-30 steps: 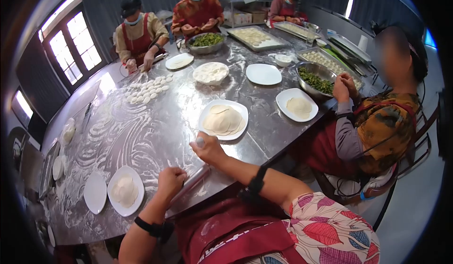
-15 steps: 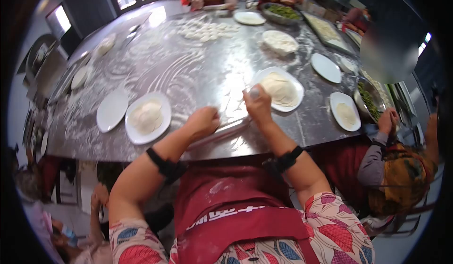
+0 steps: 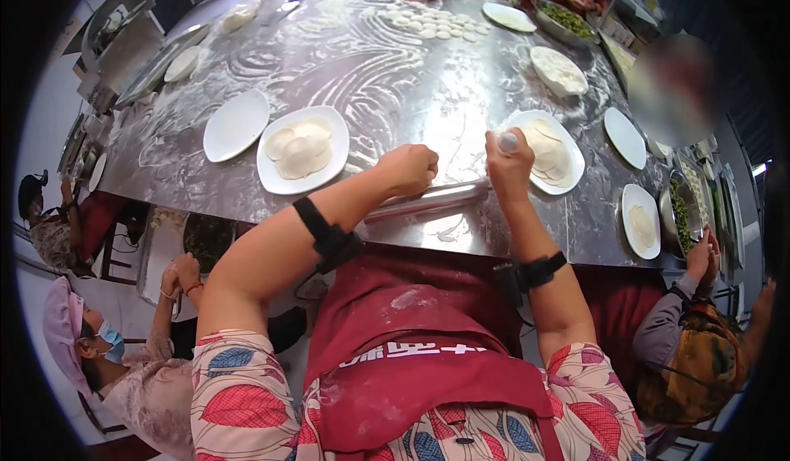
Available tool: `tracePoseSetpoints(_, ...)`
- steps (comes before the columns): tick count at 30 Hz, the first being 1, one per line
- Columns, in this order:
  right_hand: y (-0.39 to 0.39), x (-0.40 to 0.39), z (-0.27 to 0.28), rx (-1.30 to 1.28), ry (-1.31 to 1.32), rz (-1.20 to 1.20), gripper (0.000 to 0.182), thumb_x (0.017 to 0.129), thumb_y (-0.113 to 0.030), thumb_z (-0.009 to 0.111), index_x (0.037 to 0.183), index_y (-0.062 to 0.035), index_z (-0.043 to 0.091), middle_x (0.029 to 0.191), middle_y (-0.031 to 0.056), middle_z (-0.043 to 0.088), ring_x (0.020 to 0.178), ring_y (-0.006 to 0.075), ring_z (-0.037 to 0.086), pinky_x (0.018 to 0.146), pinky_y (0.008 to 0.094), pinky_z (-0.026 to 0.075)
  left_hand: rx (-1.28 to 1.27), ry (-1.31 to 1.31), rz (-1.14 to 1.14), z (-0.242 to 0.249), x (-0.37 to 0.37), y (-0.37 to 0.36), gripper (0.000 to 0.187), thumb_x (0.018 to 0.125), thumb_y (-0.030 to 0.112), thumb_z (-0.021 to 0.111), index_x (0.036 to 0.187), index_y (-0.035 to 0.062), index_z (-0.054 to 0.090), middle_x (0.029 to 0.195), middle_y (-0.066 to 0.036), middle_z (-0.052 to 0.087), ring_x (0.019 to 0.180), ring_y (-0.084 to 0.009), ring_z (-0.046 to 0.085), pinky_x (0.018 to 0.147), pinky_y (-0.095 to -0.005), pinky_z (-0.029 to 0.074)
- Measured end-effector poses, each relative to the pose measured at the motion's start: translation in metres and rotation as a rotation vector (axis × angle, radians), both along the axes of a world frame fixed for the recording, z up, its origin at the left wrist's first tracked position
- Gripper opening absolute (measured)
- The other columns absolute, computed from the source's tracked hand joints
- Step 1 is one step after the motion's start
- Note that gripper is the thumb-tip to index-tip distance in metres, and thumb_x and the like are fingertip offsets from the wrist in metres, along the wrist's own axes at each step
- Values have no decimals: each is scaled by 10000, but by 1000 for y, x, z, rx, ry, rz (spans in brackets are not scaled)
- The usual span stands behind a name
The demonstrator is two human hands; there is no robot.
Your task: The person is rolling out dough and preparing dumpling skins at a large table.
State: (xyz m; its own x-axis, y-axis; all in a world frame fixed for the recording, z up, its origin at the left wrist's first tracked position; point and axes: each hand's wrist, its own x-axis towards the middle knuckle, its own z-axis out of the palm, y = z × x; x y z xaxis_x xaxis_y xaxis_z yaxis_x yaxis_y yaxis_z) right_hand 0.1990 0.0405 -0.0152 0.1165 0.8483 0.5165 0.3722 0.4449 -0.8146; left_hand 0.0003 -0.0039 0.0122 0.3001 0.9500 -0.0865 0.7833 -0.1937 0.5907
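At the near edge of the floured steel table [image 3: 395, 74], both hands rest on a metal rolling pin [image 3: 432, 200] that lies flat along the table edge. The left hand [image 3: 409, 169] is clenched over the pin's left part, knuckles up; the right hand [image 3: 508, 165] grips its right end, with the rounded tip of the handle showing above the fingers. This looks like the rolling step of wrapper making, though whether any dough lies under the pin I cannot tell, as the hands hide that spot. A next move would seem to call for an even push away from the body, keeping the pin clear of the plate of wrappers [image 3: 547, 152] just beside the right hand. Left of the pin sit a second plate of dough rounds [image 3: 302, 148] and an empty white plate [image 3: 236, 125]. Farther off, small dough pieces [image 3: 436, 23] lie in rows, with a bowl of green filling [image 3: 564, 18] beyond. A seated co-worker [image 3: 695, 354] works at the right, near another filling bowl [image 3: 680, 214]; two more people sit below the table's left edge
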Motion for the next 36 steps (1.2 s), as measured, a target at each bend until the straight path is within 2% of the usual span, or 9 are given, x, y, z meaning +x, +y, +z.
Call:
tracePoseSetpoints(5, -51, 20, 4, -148, 188, 46, 216, 784, -26, 688, 726, -22, 480, 536, 20, 516, 431, 88, 487, 402, 256, 377, -52, -37, -186, -12, 1, 3, 149, 700, 77, 667, 844, 38, 664, 798, -120, 669, 772, -264, 643, 686, -359, 488)
tracePoseSetpoints(9, -116, 35, 10, -184, 231, 111, 178, 837, 9, 647, 773, -39, 488, 554, 23, 532, 438, 79, 515, 376, 234, 379, -40, -52, -198, -9, 2, 0, 141, 693, 75, 666, 826, 32, 642, 773, -115, 658, 759, -249, 641, 671, -357, 484)
tracePoseSetpoints(14, -122, 34, 10, -177, 245, 126, 176, 860, -2, 635, 780, -42, 484, 560, 25, 529, 448, 79, 520, 381, 226, 383, -15, -86, -114, 12, -11, 12, 130, 714, 71, 684, 818, 15, 630, 748, -103, 640, 732, -212, 625, 654, -329, 479)
tracePoseSetpoints(19, -125, 37, 9, -184, 239, 143, 176, 863, 4, 626, 788, -45, 475, 572, 30, 530, 451, 80, 520, 385, 223, 388, -362, -465, 40, 18, -51, 1, 138, 733, 45, 672, 848, -24, 640, 735, -44, 621, 705, -126, 590, 637, -268, 470)
tracePoseSetpoints(22, -128, 36, 10, -182, 280, 172, 173, 866, 5, 621, 795, -45, 471, 562, 32, 525, 444, 83, 512, 382, 223, 385, -457, -424, -9, -4, -62, -13, 139, 734, 42, 669, 852, -27, 649, 749, -41, 632, 697, -107, 589, 637, -250, 472)
tracePoseSetpoints(26, -129, 36, 9, -184, 284, 179, 166, 870, -2, 619, 804, -44, 472, 557, 34, 522, 438, 85, 506, 380, 223, 377, -139, -103, 47, -3, -48, -29, 103, 720, 67, 669, 812, 20, 666, 736, -69, 652, 698, -144, 616, 649, -289, 486)
tracePoseSetpoints(30, -107, 32, 12, -212, 256, 109, 185, 853, -9, 633, 773, -44, 470, 555, 29, 522, 430, 84, 501, 373, 228, 369, -144, -216, 268, -13, -20, -28, 108, 691, 75, 662, 794, 41, 664, 716, -84, 647, 679, -174, 615, 624, -313, 483)
tracePoseSetpoints(34, -50, 18, 8, -179, 247, 106, 194, 825, -14, 652, 746, -48, 479, 546, 5, 516, 416, 70, 475, 365, 240, 352, -153, -186, 108, -14, 8, -12, 118, 684, 86, 644, 794, 49, 667, 730, -105, 654, 687, -199, 622, 641, -325, 489)
tracePoseSetpoints(36, -17, 14, -4, -35, 99, 105, 217, 823, -45, 657, 720, -44, 466, 520, -2, 494, 414, 66, 455, 376, 258, 340, -89, -83, 87, -15, 16, -5, 120, 685, 103, 650, 786, 40, 668, 759, -122, 665, 724, -236, 637, 676, -342, 494)
